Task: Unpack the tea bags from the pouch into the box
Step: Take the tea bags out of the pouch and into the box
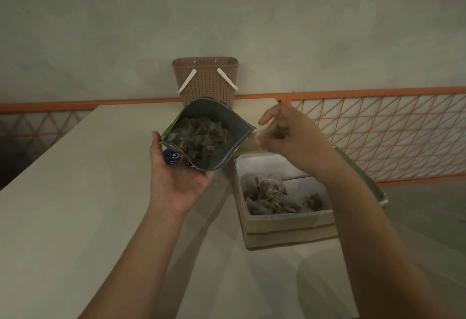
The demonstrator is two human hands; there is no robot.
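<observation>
My left hand [174,175] holds the open foil pouch [224,154] from below, its mouth tilted toward me, and several dark pyramid tea bags [199,137] lie inside it. Just right of the pouch's mouth, my right hand [285,134] is blurred and pinches a tea bag [278,133] above the far end of the box. The cardboard box [285,228] stands on the table at the right, and several tea bags [269,197] lie in it.
A brown perforated basket [205,79] with white handles stands at the table's [75,205] far edge, behind the pouch. An orange wire-mesh fence [378,132] runs along the back and right. The box sits close to the table's right edge.
</observation>
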